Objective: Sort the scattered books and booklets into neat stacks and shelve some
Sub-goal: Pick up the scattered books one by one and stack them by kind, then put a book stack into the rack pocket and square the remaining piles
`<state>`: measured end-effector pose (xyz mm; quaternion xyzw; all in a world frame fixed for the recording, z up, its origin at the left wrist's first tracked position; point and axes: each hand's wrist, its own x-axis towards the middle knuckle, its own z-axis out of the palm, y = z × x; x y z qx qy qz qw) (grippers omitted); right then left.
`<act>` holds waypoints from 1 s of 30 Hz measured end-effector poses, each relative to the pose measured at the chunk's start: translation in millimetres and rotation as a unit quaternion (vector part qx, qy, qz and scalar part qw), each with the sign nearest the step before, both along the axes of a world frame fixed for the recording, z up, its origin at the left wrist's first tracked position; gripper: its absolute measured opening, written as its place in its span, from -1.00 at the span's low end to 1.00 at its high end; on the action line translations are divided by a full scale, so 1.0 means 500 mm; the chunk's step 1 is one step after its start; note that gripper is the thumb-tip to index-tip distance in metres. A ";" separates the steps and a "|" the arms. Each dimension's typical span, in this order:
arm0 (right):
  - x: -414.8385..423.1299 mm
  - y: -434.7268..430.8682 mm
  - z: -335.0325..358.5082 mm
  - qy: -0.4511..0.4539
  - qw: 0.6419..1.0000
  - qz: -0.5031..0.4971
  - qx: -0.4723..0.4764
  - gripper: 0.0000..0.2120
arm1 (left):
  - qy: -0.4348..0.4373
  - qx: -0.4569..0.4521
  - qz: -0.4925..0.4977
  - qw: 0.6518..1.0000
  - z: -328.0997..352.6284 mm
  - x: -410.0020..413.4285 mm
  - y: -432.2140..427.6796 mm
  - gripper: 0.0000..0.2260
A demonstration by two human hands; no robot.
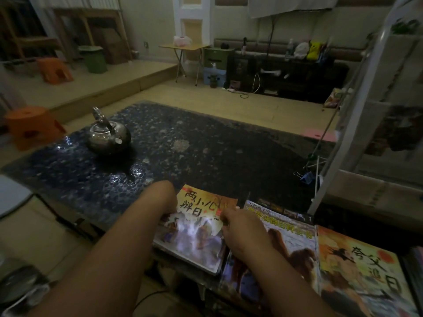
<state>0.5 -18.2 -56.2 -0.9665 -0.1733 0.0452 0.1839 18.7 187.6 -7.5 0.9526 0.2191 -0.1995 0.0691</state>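
**Item: yellow booklet, in hand, near edge of the surface**

Head view, sole view.

Hands: the left hand (169,203) meets the left edge of the yellow booklet (196,227). Its fingers are tucked out of sight, so its hold cannot be told. The right hand (242,232) has its fingers curled onto the booklet's right edge, apparently pinching it.

Task items: the yellow booklet lies at the near edge and partly overhangs it. Just right of it, partly under the right hand, lies the camel-cover book (293,236). Further right, touching that book, lies the orange booklet (357,271).

Handling advice: likely step, lifting the yellow booklet to stack it. Keep support on both edges, as a thin glossy cover will sag or slip. Set it square on a neighbour of like size, spines aligned.

Surface: dark and pebble-patterned (217,143). It carries a metal kettle (107,136), well apart from the booklets, and a blue binder clip (305,177).

Room: dim. Orange stool (29,124) at left. White shelf frame (343,133) at right, the probable shelving place. Folding table (183,48) and low dark cabinet (286,74) beyond.
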 end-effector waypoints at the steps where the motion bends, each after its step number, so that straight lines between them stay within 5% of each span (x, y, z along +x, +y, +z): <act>1: 0.000 0.001 -0.002 -0.011 1.000 0.008 -0.011 -0.79 | 0.004 -0.002 0.004 1.000 -0.001 0.000 0.000 -0.74; 10: -0.002 -0.003 0.005 -0.023 0.999 0.014 -0.034 -0.78 | -0.012 -0.060 0.022 0.998 -0.002 0.011 -0.014 -0.75; 20: -0.006 -0.015 0.015 -0.015 1.000 0.020 -0.017 -0.79 | -0.031 -0.014 -0.020 0.999 -0.015 0.006 -0.021 -0.72; 30: -0.018 -0.143 0.067 -0.006 0.994 -0.096 0.060 -0.68 | -0.211 -0.070 -0.046 0.974 0.022 0.004 -0.117 -0.76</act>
